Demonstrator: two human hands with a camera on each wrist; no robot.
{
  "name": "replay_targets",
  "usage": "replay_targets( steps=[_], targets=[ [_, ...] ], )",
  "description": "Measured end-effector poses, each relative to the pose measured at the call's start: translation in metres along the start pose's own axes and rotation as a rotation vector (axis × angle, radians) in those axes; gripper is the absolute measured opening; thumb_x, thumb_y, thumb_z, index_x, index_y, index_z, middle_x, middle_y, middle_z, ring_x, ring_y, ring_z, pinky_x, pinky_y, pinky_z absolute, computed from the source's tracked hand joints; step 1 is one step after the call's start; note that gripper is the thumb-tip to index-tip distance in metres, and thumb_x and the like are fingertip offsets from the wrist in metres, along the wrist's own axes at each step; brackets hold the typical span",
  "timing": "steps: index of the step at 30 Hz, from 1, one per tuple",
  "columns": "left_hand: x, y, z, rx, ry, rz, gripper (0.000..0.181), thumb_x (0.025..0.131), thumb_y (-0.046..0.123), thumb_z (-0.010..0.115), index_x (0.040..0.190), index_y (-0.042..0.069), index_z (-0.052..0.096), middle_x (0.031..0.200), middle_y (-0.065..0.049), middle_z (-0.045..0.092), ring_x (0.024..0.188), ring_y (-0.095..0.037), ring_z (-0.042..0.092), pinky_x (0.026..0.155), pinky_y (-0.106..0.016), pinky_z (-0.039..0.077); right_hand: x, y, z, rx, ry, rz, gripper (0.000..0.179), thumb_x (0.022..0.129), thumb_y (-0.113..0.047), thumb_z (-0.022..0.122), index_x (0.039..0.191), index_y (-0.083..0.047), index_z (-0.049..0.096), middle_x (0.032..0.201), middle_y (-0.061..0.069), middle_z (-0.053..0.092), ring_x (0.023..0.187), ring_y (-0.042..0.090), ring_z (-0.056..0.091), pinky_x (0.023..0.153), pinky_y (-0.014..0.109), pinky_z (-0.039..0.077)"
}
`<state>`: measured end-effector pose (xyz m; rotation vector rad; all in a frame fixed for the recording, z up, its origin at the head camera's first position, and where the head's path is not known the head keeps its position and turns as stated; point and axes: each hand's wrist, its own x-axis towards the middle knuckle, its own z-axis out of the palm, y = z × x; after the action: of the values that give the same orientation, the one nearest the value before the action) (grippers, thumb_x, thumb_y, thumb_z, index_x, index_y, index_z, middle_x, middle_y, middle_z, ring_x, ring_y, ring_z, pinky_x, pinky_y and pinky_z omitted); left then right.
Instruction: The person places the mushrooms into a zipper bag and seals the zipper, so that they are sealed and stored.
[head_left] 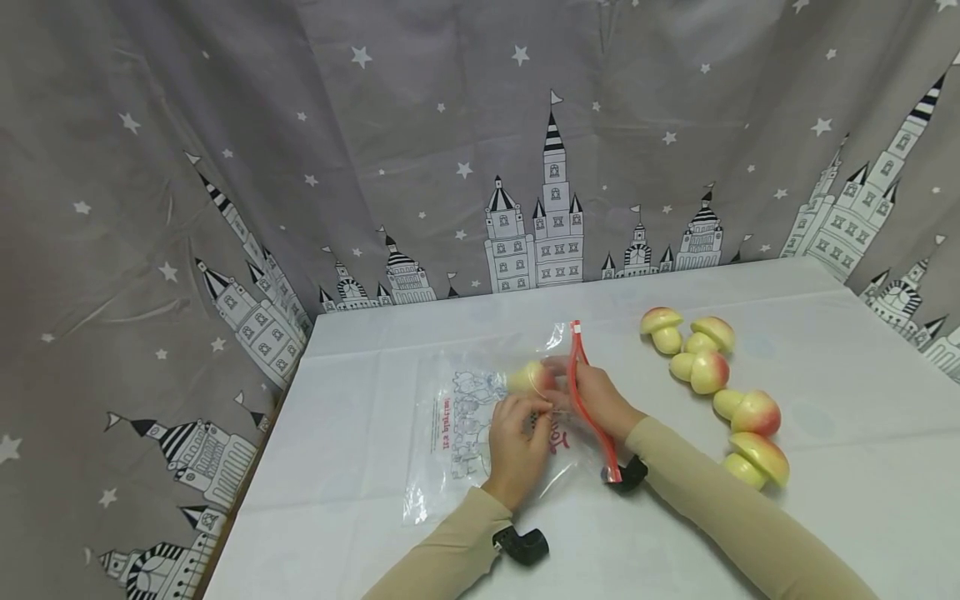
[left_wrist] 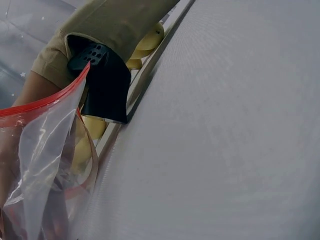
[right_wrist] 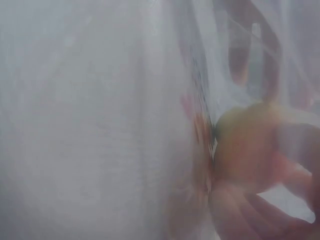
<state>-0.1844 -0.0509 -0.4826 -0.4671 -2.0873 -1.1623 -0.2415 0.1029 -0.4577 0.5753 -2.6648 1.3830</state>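
the nearer right hand (head_left: 604,402) grips the yellow-red toy mushroom (head_left: 531,379), stem leftward, inside the clear red-edged plastic bag (head_left: 468,425); whether the left hand (head_left: 517,450) pinches anything is unclear

Sleeves (head_left: 448,548) cut off by the head view's bottom edge, part of the right hand (head_left: 605,403) hidden behind the red zip (head_left: 573,387), mushroom (right_wrist: 246,150) in the bag (head_left: 429,479) blurred in the right wrist view, bag's fine print (head_left: 435,429) too small to read, tabletop (head_left: 877,450) cut off at right
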Motion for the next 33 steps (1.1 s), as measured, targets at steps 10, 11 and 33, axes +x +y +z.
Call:
replay_targets(
  steps=[10,11,33],
  targets=[
    [0.0001,0.0012,0.0008,-0.006,-0.037,-0.046,0.015,0.08,-0.002,0.07,0.09,0.009,0.072,0.094,-0.005,0.069,0.091,-0.02,0.062,0.083,-0.033,0.05,0.0054,-0.0034,0.0012,-0.062,-0.036,0.03,0.055,0.092,-0.018,0.073,0.142,-0.003,0.056,0.123,0.024,0.071,0.105,0.035,0.073,0.092,0.047,0.057],
    [0.0001,0.001,0.0011,-0.007,-0.04,-0.051,0.015,0.08,-0.002,0.07,0.09,0.009,0.071,0.094,-0.005,0.069,0.091,-0.02,0.062,0.084,-0.033,0.05,0.0055,-0.0034,0.0011,-0.066,-0.038,0.027,0.056,0.092,-0.017,0.073,0.143,-0.002,0.055,0.123,0.024,0.071,0.103,0.035,0.073,0.091,0.047,0.057],
    [-0.0025,0.0025,-0.0014,0.049,-0.05,-0.063,0.016,0.076,0.006,0.077,0.091,0.01,0.073,0.099,-0.005,0.067,0.095,-0.021,0.059,0.086,-0.036,0.047,-0.0017,0.0056,-0.0016,0.128,-0.147,0.017,0.078,0.084,-0.016,0.08,0.151,-0.002,0.042,0.129,0.029,0.065,0.1,0.031,0.075,0.086,0.036,0.06]
  ],
)
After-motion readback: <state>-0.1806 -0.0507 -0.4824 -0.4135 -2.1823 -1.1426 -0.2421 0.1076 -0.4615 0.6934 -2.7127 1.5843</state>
